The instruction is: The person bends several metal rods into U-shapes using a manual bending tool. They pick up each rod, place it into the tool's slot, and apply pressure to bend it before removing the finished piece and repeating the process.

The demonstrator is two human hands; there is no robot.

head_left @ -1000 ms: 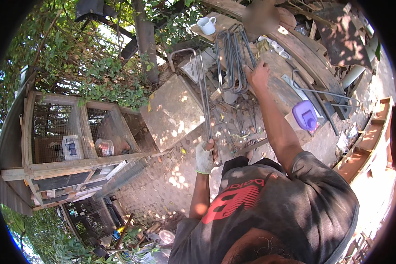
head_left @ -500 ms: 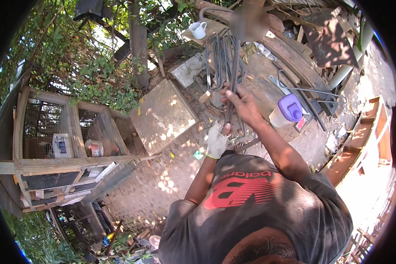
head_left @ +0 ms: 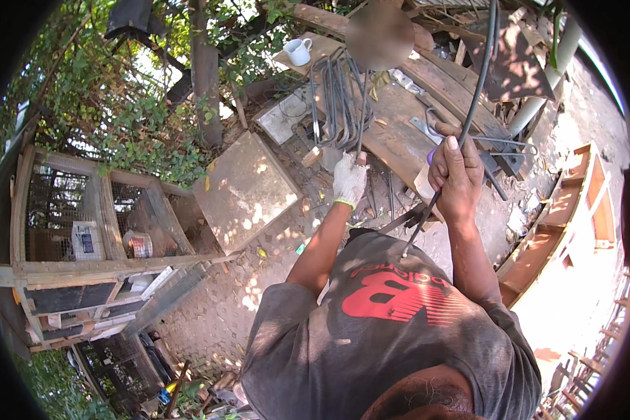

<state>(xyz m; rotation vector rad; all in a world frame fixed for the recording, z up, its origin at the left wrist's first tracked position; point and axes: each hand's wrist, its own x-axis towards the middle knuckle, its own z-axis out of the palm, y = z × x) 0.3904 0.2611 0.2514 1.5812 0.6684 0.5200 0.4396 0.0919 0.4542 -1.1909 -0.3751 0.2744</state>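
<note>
Head view: the long dark rod (head_left: 484, 70) in your right hand (head_left: 458, 178) slants from the upper edge of the view, right of centre, down and leftward to an end in front of your shirt (head_left: 371, 350). Your right hand is closed around it below its middle, fingers wrapped and thumb laid along the shaft. So its long axis runs up and away to the right, while the bunch of bent rods (head_left: 336, 105) lies to the left of that hand. Your gloved left hand (head_left: 348, 178) is far the nearer to that bunch, just below its lower bends, with its fingers curled at the foot of a thin upright rod (head_left: 363, 112); whether it truly grips that rod, or whether the rod belongs to the bunch, you cannot tell from here.

Your left forearm reaches up and slightly right; your right forearm rises nearly straight, hand raised in front of the wooden surface (head_left: 397, 136). Behind the right hand, a container with a purple lid (head_left: 430, 155) is mostly hidden. Farther out, a white mug (head_left: 297, 52) stands above the bunch, a flat slab (head_left: 248, 192) lies left of your left hand, and a mesh-fronted hutch (head_left: 108, 262) fills the far left.
</note>
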